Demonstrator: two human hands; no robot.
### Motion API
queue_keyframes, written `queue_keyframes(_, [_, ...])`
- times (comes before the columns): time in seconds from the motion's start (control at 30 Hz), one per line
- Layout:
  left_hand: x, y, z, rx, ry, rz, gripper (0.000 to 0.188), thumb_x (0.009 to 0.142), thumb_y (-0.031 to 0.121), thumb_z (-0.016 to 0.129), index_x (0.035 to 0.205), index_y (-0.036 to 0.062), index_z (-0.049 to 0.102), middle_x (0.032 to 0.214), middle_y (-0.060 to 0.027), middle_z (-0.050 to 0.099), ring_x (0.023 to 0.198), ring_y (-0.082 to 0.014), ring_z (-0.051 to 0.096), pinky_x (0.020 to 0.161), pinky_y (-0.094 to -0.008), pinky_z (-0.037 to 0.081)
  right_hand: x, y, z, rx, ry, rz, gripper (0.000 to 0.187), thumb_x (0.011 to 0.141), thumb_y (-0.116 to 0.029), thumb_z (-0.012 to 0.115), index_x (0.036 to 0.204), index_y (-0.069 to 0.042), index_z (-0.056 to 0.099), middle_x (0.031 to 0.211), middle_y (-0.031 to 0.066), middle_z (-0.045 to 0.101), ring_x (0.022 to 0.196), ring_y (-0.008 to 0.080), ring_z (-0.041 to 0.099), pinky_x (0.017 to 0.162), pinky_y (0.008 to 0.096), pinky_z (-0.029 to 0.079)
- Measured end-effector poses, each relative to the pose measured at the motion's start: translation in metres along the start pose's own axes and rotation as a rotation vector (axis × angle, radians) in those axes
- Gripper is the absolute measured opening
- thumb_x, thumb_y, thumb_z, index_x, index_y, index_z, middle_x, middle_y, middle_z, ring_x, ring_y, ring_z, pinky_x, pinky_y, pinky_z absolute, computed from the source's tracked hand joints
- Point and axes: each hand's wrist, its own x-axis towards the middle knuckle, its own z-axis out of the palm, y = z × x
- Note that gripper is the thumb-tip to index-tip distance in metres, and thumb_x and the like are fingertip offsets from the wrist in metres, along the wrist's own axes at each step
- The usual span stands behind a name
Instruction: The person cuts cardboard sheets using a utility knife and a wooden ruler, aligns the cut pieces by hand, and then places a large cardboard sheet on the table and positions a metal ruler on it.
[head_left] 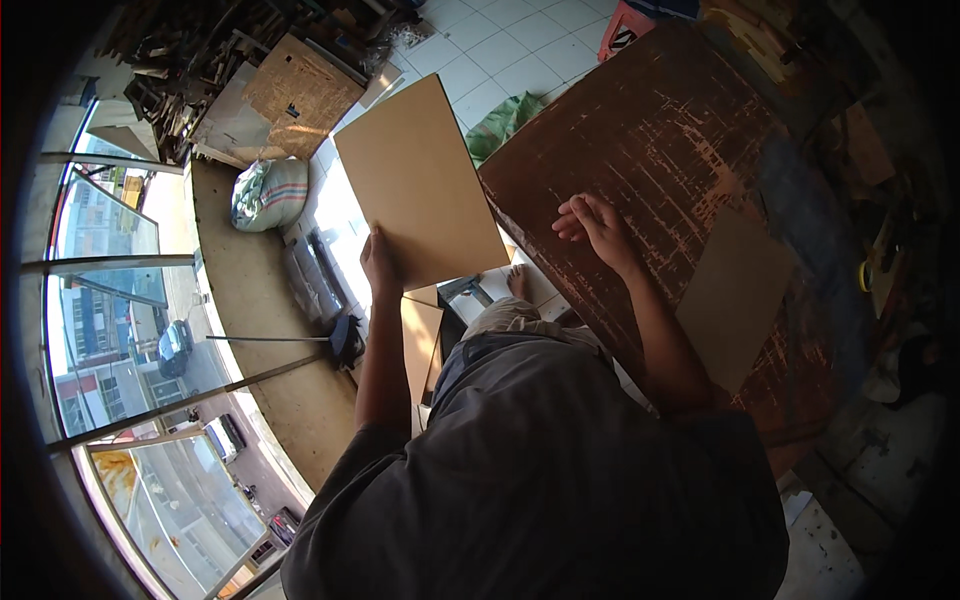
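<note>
A flat tan rectangular board (pixel 420 180) is held up in front of me, tilted, near the left side of the table. My left hand (pixel 380 262) grips its lower left edge, thumb on the near face and the other fingers hidden behind. Over the scratched dark brown table (pixel 620 150), my right hand (pixel 596 228) is raised and holds nothing, its fingers loosely bent and partly apart. Beneath my right forearm, towards the table's right side, lies another flat brownish board (pixel 735 295).
Left of me runs a long wooden ledge (pixel 235 270) under windows. A white striped sack (pixel 270 195) sits by it, with scrap wood (pixel 190 60) piled beyond. A green sack (pixel 505 125) lies at the table's far edge. More board pieces (pixel 420 340) stand beside my left leg.
</note>
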Motion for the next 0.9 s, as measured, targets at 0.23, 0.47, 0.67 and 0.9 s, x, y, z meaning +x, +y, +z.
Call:
queue_keyframes(0.23, [-0.005, -0.081, -0.216, -0.029, 0.474, -0.005, 0.04, 0.103, 0.036, 0.056, 0.106, -0.0019, 0.069, 0.095, -0.0043, 0.069, 0.083, -0.0134, 0.063, 0.075, -0.0295, 0.05, 0.003, 0.049, -0.015, -0.089, 0.032, 0.225, 0.04, 0.103, -0.045, 0.052, 0.1, -0.006, 0.062, 0.086, 0.0057, 0.072, 0.073, 0.0101, 0.068, 0.065, 0.0234, 0.052])
queue_keyframes(0.47, [-0.072, -0.136, -0.354, 0.259, 0.564, -0.098, 0.045, 0.098, 0.045, 0.063, 0.081, 0.0036, 0.07, 0.072, 0.003, 0.061, 0.065, -0.0078, 0.051, 0.06, -0.0259, 0.041, 0.009, 0.055, -0.02, -0.152, 0.026, 0.364, 0.042, 0.102, -0.048, 0.053, 0.101, -0.006, 0.062, 0.086, 0.0055, 0.072, 0.071, 0.0106, 0.068, 0.064, 0.024, 0.052])
queue_keyframes(0.67, [-0.067, -0.096, -0.365, 0.349, 0.242, -0.281, 0.048, 0.096, 0.049, 0.064, 0.079, 0.0053, 0.071, 0.068, 0.0065, 0.06, 0.06, -0.0021, 0.048, 0.055, -0.0204, 0.038, 0.014, 0.044, -0.022, -0.293, 0.076, 0.378, 0.04, 0.102, -0.046, 0.052, 0.103, -0.007, 0.062, 0.09, 0.0055, 0.072, 0.074, 0.0101, 0.067, 0.065, 0.0237, 0.052])
queue_keyframes(0.9, [-0.044, -0.15, -0.409, 1.032, 0.433, -0.287, 0.091, 0.09, 0.074, 0.046, 0.155, 0.0122, 0.032, 0.154, -0.0184, 0.04, 0.141, -0.0406, 0.039, 0.115, -0.0488, 0.029, 0.017, 0.052, -0.016, -0.319, 0.031, 0.4, 0.034, 0.102, -0.042, 0.055, 0.101, -0.008, 0.061, 0.089, 0.0048, 0.072, 0.073, 0.0088, 0.067, 0.064, 0.0225, 0.051])
